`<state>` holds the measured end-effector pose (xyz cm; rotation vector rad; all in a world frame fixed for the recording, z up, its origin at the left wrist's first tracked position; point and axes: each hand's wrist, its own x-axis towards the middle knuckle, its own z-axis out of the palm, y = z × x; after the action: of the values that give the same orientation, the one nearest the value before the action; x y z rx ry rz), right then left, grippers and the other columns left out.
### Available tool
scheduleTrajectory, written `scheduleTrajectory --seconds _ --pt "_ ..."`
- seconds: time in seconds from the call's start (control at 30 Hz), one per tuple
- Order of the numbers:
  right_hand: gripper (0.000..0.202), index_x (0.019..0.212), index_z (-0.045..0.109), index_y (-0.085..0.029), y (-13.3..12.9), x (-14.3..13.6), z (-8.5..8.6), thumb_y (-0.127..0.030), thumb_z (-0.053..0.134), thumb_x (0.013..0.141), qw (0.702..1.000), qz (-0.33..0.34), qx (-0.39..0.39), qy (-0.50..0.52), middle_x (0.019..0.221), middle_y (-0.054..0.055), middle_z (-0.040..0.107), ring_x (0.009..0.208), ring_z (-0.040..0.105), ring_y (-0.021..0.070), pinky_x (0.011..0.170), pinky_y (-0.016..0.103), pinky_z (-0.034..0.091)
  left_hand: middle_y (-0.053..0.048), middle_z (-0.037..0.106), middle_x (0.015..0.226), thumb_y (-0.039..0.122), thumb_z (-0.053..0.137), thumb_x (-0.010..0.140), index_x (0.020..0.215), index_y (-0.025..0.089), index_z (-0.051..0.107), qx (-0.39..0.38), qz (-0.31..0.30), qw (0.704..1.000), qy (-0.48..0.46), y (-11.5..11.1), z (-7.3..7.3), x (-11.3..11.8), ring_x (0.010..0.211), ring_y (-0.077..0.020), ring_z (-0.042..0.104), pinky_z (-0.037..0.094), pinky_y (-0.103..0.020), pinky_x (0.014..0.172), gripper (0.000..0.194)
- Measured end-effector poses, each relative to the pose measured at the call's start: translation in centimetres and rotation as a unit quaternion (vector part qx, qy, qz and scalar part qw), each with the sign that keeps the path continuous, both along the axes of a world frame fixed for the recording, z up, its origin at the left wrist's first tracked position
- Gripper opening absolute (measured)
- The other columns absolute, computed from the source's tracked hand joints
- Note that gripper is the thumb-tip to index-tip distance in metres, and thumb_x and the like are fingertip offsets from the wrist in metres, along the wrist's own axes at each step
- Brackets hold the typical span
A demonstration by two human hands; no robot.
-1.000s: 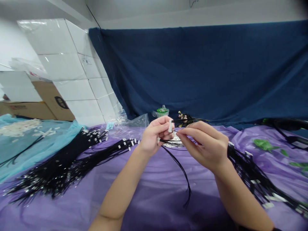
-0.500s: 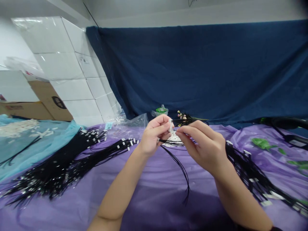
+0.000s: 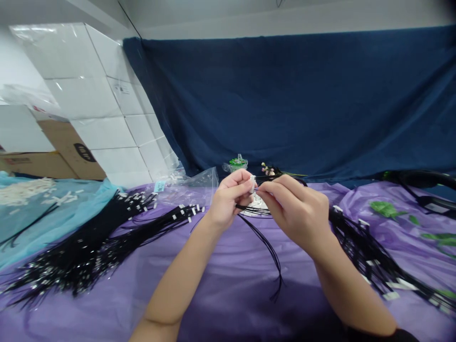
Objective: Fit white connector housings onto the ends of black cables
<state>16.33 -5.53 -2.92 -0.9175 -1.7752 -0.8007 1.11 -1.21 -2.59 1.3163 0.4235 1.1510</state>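
Note:
My left hand (image 3: 228, 198) is closed, with a small white connector (image 3: 253, 183) pinched at its fingertips. Several thin black wires (image 3: 263, 240) pass by this hand and hang in a curve over the purple sheet. Right beside the connector, my right hand (image 3: 301, 211) pinches the end of a thin black wire between thumb and forefinger. Whether the wire tip is inside the connector cannot be made out. Behind the hands lies a pile of small white pieces (image 3: 258, 203), partly hidden by the fingers.
Bundles of black wires with white ends (image 3: 85, 247) cover the left of the purple sheet (image 3: 213, 285). Another wire bundle (image 3: 366, 251) lies at right, near green leaves (image 3: 384, 209). White boxes (image 3: 110, 133) are stacked back left. A clear bag (image 3: 188, 187) and flowers (image 3: 268, 170) lie behind.
My right hand has moved slightly left, bringing its fingertips closer to the white connector. My left hand has stayed nearly in place. The view has shifted slightly.

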Motion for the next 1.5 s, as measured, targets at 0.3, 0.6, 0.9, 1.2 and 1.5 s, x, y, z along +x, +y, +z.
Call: scheduleTrajectory --seconds 0.3,0.6,0.9,1.2,1.5 --pt "0.007 0.087 0.067 -0.020 0.8 0.2 -0.4 -0.021 0.061 0.090 0.999 0.040 -0.031 0.017 0.078 -0.002 0.068 0.063 0.061 0.0093 0.056 0.023 0.040 0.007 0.033 0.053 0.028 0.062 0.081 0.072 0.015 0.053 -0.004 0.014 1.000 0.006 0.3 0.1 -0.1 0.036 -0.0014 0.025 0.012 -0.018 0.036 0.018" --pt "0.012 0.097 0.067 -0.014 1.6 1.8 0.3 -0.015 0.062 0.086 0.994 0.097 -0.029 0.045 0.093 0.009 0.064 0.087 0.058 0.0189 0.079 0.033 0.046 0.007 0.028 0.059 0.023 0.055 0.084 0.070 0.015 0.044 -0.089 0.085 0.992 -0.026 0.8 0.7 -0.2 0.037 -0.0011 0.025 0.010 -0.017 0.035 0.020" --pt "0.007 0.089 0.064 -0.017 0.6 0.2 -0.7 -0.022 0.059 0.090 0.945 0.179 -0.270 -0.053 0.083 0.001 0.063 0.073 0.057 0.0118 0.065 0.024 0.041 0.008 0.027 0.056 0.021 0.056 0.086 0.070 0.017 0.037 -0.206 0.070 0.965 -0.147 1.1 1.3 -0.6 0.035 -0.0008 0.021 0.020 -0.014 0.034 0.025" --pt "0.019 0.089 0.064 -0.019 1.2 -1.7 -1.7 -0.025 0.048 0.096 0.960 0.090 -0.259 -0.057 0.085 0.003 0.064 0.078 0.059 0.0139 0.067 0.025 0.040 0.009 0.026 0.056 0.022 0.056 0.084 0.071 0.018 0.037 -0.184 0.073 0.967 -0.158 0.9 1.1 -0.6 0.036 -0.0020 0.022 0.020 -0.015 0.035 0.024" --pt "0.013 0.093 0.055 -0.017 1.1 -2.7 -1.5 -0.022 0.043 0.096 0.933 0.069 -0.354 0.009 0.088 0.005 0.064 0.076 0.058 0.0172 0.060 0.026 0.032 0.008 0.030 0.057 0.029 0.066 0.076 0.071 0.017 0.042 -0.099 0.146 0.979 -0.106 0.9 0.5 -0.1 0.039 -0.0017 0.024 0.016 -0.014 0.035 0.027"
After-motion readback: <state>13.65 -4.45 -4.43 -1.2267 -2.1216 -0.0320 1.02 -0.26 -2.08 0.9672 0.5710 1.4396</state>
